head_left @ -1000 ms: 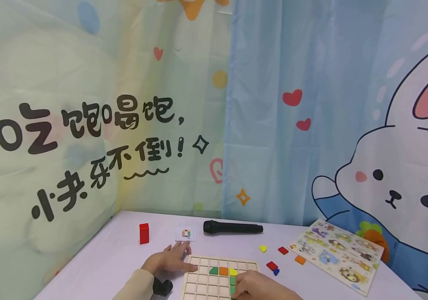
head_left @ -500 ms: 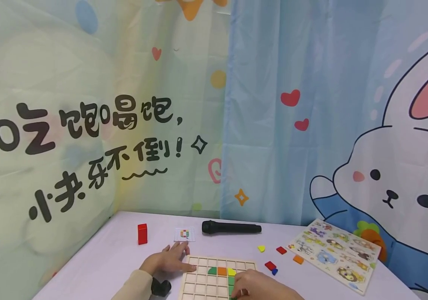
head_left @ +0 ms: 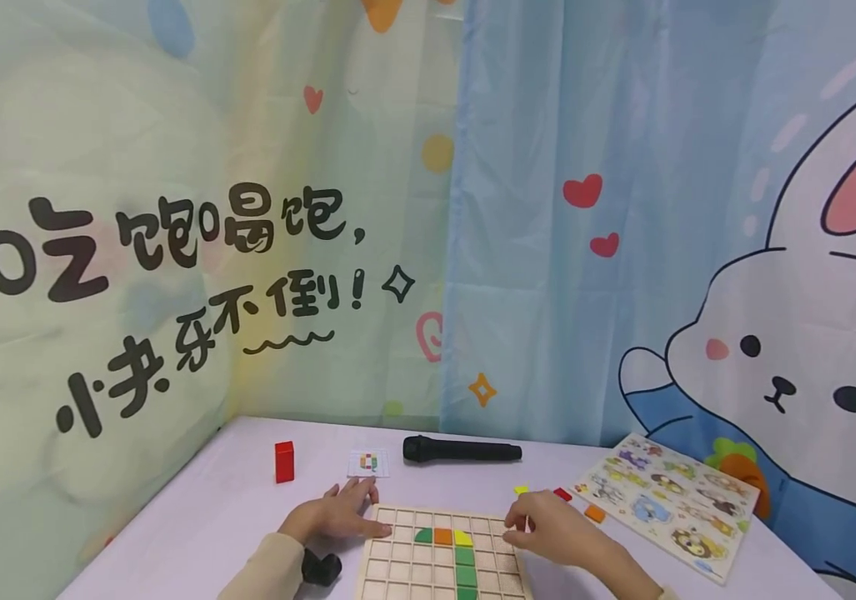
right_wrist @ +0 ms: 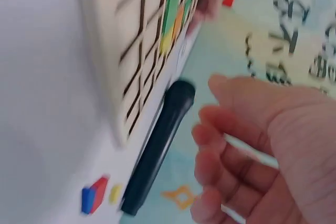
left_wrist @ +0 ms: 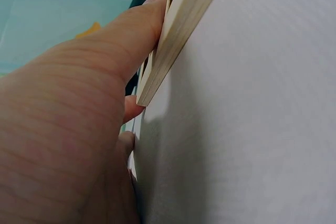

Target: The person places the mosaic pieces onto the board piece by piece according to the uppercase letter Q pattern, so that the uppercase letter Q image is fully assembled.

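A wooden grid board (head_left: 400,572) lies on the table before me. In it sit a rounded green piece (head_left: 423,536), an orange square (head_left: 443,537), a yellow piece (head_left: 463,537) and a column of green squares (head_left: 466,575). My left hand (head_left: 341,512) rests at the board's left corner. Its straight thumb (left_wrist: 126,30) presses on the board's edge in the left wrist view. Over the board's right edge hovers my right hand (head_left: 558,529). The right wrist view shows its fingers (right_wrist: 210,169) loosely bent with nothing between them.
Behind the board lie a pattern card (head_left: 367,462) and a black microphone (head_left: 461,450). A red block (head_left: 284,462) stands back left. Loose yellow (head_left: 521,490), red (head_left: 563,494), orange (head_left: 595,513) and blue (right_wrist: 88,201) pieces lie right, near an animal picture board (head_left: 671,504).
My right hand has lifted off the green column and moved right, uncovering the green squares. It now hides some loose pieces. My left hand stays at the board's corner.
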The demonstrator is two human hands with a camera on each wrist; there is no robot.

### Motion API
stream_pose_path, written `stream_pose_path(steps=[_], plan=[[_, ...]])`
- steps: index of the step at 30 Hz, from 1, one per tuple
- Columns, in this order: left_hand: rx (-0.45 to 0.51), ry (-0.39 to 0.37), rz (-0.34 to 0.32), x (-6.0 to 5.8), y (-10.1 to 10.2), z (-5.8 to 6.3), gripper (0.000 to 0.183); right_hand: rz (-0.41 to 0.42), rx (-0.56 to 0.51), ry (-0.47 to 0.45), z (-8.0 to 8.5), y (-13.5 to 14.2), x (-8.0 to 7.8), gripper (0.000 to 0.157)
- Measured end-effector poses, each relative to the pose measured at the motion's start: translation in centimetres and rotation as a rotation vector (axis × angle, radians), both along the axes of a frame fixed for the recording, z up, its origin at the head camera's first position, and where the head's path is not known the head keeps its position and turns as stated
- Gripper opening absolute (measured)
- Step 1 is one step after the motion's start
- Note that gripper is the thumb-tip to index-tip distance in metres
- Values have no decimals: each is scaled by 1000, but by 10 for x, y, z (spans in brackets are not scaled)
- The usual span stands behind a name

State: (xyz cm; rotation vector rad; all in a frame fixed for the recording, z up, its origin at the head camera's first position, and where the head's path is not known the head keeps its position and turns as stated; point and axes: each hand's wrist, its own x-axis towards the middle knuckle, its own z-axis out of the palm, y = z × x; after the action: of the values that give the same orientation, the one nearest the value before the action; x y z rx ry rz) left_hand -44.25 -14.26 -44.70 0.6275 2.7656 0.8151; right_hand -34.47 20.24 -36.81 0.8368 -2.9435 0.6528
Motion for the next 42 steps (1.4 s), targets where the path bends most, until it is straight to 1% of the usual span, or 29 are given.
stream_pose_path(steps=[4, 6, 9, 11, 14, 17, 20, 22, 28, 33, 38, 42], plan=[[-2, -4, -3, -1, 0, -1, 53, -180, 11, 63, -6, 15, -9, 17], [-5, 2, -3, -2, 0, -1, 53, -260, 26, 87, -10, 19, -15, 22], [-1, -1, 2, -2, 0, -3, 53, -374, 54, 77, -18, 23, -23, 31], [9, -10, 2, -2, 0, -5, 53, -418, 85, 61, -25, 28, -28, 36], [13, -19, -4, 0, -1, -7, 52, -476, 116, 1, -37, 34, -32, 40], [17, -23, -9, 1, -1, -7, 52, -519, 121, -68, -44, 36, -35, 37], [19, -21, -11, 2, -1, -6, 52, -538, 98, -106, -46, 36, -35, 33], [16, -19, -8, 2, -2, -6, 52, -541, 85, -112, -46, 34, -35, 29], [7, -10, 3, 2, -2, -5, 52, -518, 51, -97, -44, 33, -35, 25], [8, -3, -3, 1, -2, -3, 52, -497, 37, -73, -44, 33, -36, 22], [2, 4, -4, 0, -2, -3, 51, -496, 18, -72, -40, 29, -36, 24], [-2, 7, -7, -1, -1, -2, 51, -458, 1, -37, -36, 26, -34, 27]])
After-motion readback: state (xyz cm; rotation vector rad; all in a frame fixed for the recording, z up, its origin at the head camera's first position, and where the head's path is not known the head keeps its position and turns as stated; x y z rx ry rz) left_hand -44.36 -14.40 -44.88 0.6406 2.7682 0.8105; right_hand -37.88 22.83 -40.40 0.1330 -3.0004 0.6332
